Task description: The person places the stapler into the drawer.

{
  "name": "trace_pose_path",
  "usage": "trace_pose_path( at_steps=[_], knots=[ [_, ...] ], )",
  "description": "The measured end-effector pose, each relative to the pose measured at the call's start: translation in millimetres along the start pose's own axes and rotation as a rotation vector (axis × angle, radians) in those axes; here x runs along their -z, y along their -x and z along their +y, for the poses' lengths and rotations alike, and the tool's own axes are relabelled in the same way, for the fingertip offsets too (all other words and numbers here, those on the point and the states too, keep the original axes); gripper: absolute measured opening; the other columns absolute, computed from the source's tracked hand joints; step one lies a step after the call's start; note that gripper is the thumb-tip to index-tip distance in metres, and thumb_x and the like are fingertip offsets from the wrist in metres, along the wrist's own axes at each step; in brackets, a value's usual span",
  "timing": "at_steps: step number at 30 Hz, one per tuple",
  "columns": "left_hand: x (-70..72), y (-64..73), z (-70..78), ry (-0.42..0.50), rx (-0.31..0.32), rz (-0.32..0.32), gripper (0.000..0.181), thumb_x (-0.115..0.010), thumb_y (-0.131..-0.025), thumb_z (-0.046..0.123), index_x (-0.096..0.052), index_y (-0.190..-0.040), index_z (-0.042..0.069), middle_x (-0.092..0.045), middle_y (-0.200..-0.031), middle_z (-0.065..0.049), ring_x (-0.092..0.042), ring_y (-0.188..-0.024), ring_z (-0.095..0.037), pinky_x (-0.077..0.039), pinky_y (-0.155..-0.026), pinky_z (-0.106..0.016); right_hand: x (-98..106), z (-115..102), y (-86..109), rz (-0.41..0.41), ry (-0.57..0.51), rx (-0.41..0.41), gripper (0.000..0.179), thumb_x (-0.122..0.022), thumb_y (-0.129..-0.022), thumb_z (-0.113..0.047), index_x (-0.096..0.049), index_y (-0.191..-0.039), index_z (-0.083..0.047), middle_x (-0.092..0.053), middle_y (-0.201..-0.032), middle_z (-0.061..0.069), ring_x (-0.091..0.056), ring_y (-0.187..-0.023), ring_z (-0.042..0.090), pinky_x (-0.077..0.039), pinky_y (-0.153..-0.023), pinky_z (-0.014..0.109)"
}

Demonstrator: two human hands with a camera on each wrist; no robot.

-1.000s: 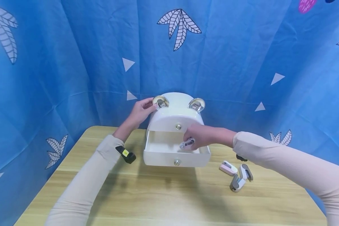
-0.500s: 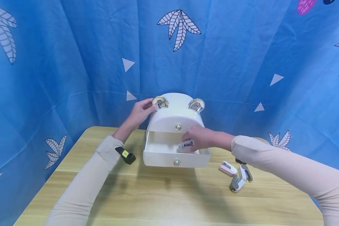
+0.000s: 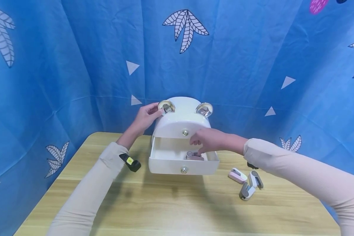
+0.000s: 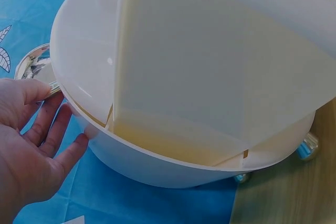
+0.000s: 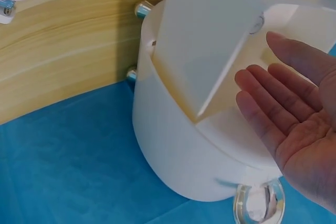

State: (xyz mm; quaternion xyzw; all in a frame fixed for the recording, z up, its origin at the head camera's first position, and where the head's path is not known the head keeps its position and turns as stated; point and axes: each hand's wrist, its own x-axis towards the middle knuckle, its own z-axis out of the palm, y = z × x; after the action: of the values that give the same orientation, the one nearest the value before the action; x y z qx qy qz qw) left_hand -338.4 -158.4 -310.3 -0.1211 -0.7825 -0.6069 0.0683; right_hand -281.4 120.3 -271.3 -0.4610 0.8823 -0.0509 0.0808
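Observation:
A white two-drawer desktop organizer (image 3: 180, 111) with gold mirrored ears stands at the back of the table, its lower drawer (image 3: 165, 166) pulled out. My left hand (image 3: 146, 116) pinches the left ear (image 4: 39, 66) between thumb and fingers, other fingertips along the organizer's side. Inside the drawer, toward its right end, lies a small stapler (image 3: 194, 157), pinkish with a grey part. My right hand (image 3: 209, 140) hovers just above it, holding nothing. In the right wrist view, the right hand (image 5: 294, 98) has its fingers extended and thumb apart; the drawer wall mostly hides the stapler.
On the table (image 3: 165, 206), right of the organizer, several small staplers lie close together: a pink-and-white one (image 3: 237, 176) and grey-and-white ones (image 3: 247, 191). A blue patterned curtain (image 3: 239, 65) hangs right behind the organizer. The upper drawer (image 3: 171, 129) is closed.
My right hand has let go of the stapler, which now lies in the drawer, and the hand has risen slightly above it. The left hand keeps its place at the ear.

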Motion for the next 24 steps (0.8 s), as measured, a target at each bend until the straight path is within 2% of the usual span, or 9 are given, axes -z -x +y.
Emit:
trace_pose_path(
  at_steps=[6, 10, 14, 18, 21, 24],
  knots=[
    [0.4, -0.6, -1.0, 0.005, -0.003, 0.002, 0.043, -0.063, -0.102, 0.017, -0.058, -0.142, 0.003, -0.064, -0.136, -0.020, -0.059, -0.129, -0.030, -0.048, -0.111, -0.045, 10.5, -3.3, 5.2, 0.002, -0.012, -0.015, 0.032, -0.084, -0.080, -0.003, -0.075, -0.110, -0.001, -0.076, -0.101, 0.013, -0.072, -0.094, 0.026, -0.060, -0.085, 0.035],
    [0.3, -0.3, -0.1, 0.012, 0.001, -0.002, 0.043, -0.063, -0.102, 0.017, -0.058, -0.142, 0.003, -0.064, -0.136, -0.020, -0.059, -0.129, -0.030, -0.049, -0.110, -0.044, 20.0, -0.7, 17.5, 0.032, -0.029, -0.036, 0.034, -0.083, -0.081, -0.005, -0.074, -0.113, 0.000, -0.077, -0.101, 0.012, -0.073, -0.092, 0.026, -0.061, -0.083, 0.035],
    [-0.1, -0.3, 1.2, 0.016, 0.008, -0.007, 0.043, -0.063, -0.101, 0.017, -0.058, -0.142, 0.004, -0.064, -0.137, -0.020, -0.058, -0.130, -0.030, -0.048, -0.111, -0.045, 28.7, 10.0, 37.8, 0.070, -0.076, -0.080, 0.034, -0.082, -0.083, -0.004, -0.074, -0.115, -0.001, -0.077, -0.104, 0.012, -0.074, -0.093, 0.026, -0.062, -0.083, 0.039],
    [0.7, -0.9, 1.1, 0.006, 0.014, -0.010, 0.044, -0.063, -0.102, 0.019, -0.057, -0.143, 0.004, -0.063, -0.138, -0.019, -0.057, -0.131, -0.030, -0.047, -0.112, -0.045, 33.6, 24.2, 64.7, 0.102, -0.122, -0.177, 0.035, -0.081, -0.085, -0.007, -0.074, -0.119, -0.004, -0.077, -0.112, 0.012, -0.074, -0.100, 0.028, -0.062, -0.086, 0.044],
    [1.9, -1.5, 0.3, -0.007, 0.018, -0.013, 0.045, -0.063, -0.102, 0.020, -0.057, -0.144, 0.005, -0.063, -0.139, -0.019, -0.057, -0.132, -0.031, -0.047, -0.112, -0.045, 31.3, 36.6, 85.1, 0.121, -0.138, -0.243, 0.034, -0.080, -0.086, -0.010, -0.074, -0.119, -0.003, -0.076, -0.113, 0.012, -0.073, -0.100, 0.027, -0.062, -0.085, 0.044],
    [3.1, -1.2, 0.6, -0.013, 0.024, -0.015, 0.045, -0.063, -0.102, 0.021, -0.056, -0.144, 0.006, -0.062, -0.140, -0.019, -0.056, -0.133, -0.030, -0.046, -0.113, -0.045, 22.0, 49.2, 102.3, 0.116, -0.156, -0.299, 0.033, -0.079, -0.087, -0.011, -0.074, -0.118, -0.002, -0.077, -0.108, 0.010, -0.072, -0.094, 0.021, -0.062, -0.081, 0.038]
  ],
)
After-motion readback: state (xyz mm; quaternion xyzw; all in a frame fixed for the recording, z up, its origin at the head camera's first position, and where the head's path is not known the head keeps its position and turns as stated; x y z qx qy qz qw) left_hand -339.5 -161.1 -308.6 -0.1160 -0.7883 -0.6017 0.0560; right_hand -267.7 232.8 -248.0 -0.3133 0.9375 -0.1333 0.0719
